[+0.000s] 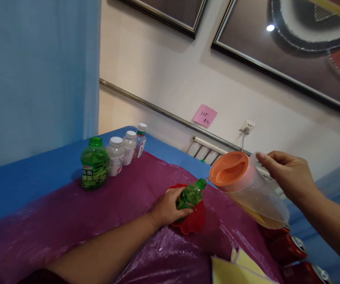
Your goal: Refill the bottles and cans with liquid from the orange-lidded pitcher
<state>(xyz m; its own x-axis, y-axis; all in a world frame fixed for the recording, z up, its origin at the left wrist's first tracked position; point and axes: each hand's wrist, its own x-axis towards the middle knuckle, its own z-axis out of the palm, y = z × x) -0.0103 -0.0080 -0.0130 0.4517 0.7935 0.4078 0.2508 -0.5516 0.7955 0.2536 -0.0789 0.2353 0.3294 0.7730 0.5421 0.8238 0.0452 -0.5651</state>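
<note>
My left hand is wrapped round a small green bottle, which has no cap on and leans to the right. Beneath the bottle lies a red scalloped dish. By its handle, my right hand holds up a clear plastic pitcher with an orange lid. The pitcher is tipped to the left, its spout close to the bottle's mouth. Some yellowish liquid shows low in it. I cannot tell whether any liquid is flowing between them.
On the left stand a larger green bottle and several clear bottles with white caps. Red cans line the right edge, near yellow cloths. Purple plastic sheeting covers part of the blue table. A wall rail runs behind.
</note>
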